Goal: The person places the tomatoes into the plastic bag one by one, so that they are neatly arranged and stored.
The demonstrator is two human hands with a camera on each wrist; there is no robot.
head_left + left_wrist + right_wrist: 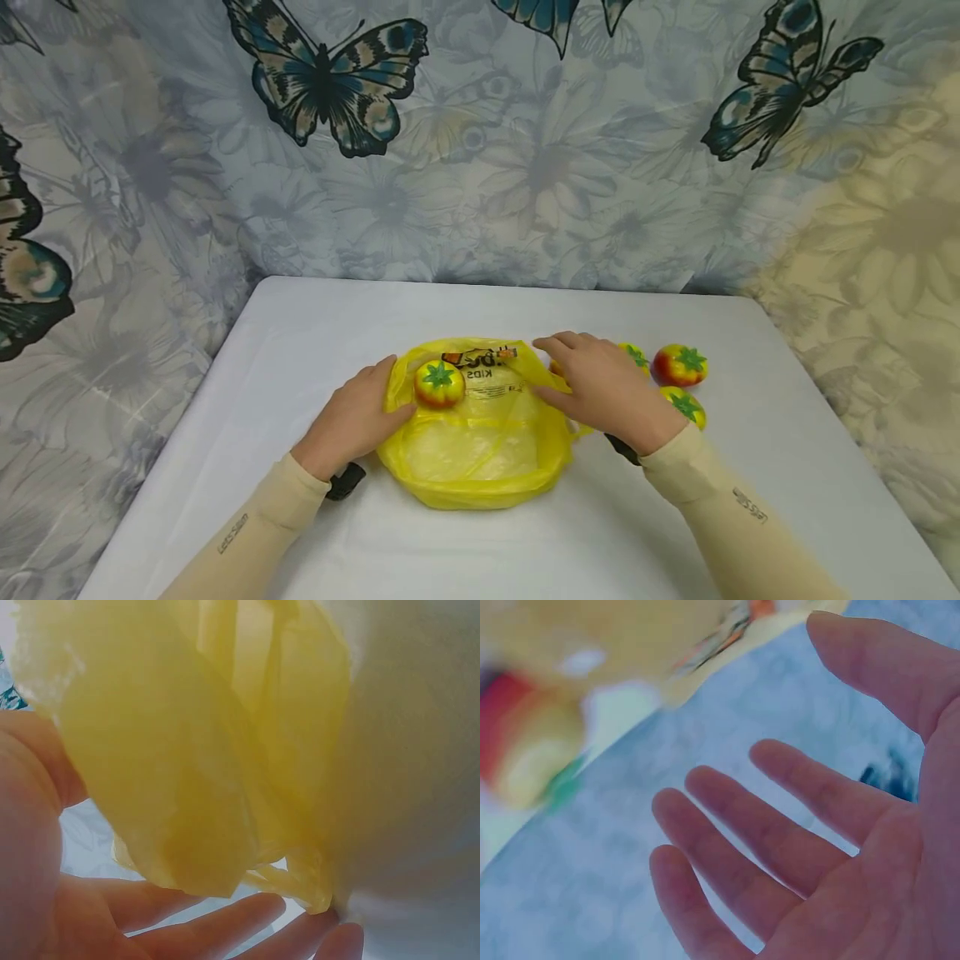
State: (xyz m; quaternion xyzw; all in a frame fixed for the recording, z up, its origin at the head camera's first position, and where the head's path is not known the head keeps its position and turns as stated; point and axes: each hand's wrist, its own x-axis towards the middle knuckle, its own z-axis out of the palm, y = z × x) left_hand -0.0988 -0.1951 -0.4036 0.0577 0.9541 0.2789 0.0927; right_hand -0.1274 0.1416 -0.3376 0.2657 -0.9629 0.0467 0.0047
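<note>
A yellow plastic bag (472,467) stands on the table with its mouth spread wide. Inside, at the left, sits a red-and-yellow toy tomato (439,385) with a green top. My left hand (356,408) is at the bag's left edge, thumb over the rim; in the left wrist view its fingers (202,930) stretch loosely along the outside of the plastic. At the right edge, my right hand (607,387) has its fingers spread and nothing in its grasp. Part of another tomato (556,367) shows behind that hand's fingers.
To the right of the right hand lie more toy tomatoes: one at the back (679,365), one in front (684,405) partly covered by the wrist, and one (636,357) half hidden. The white table (337,308) meets a butterfly-patterned cloth (480,192) behind.
</note>
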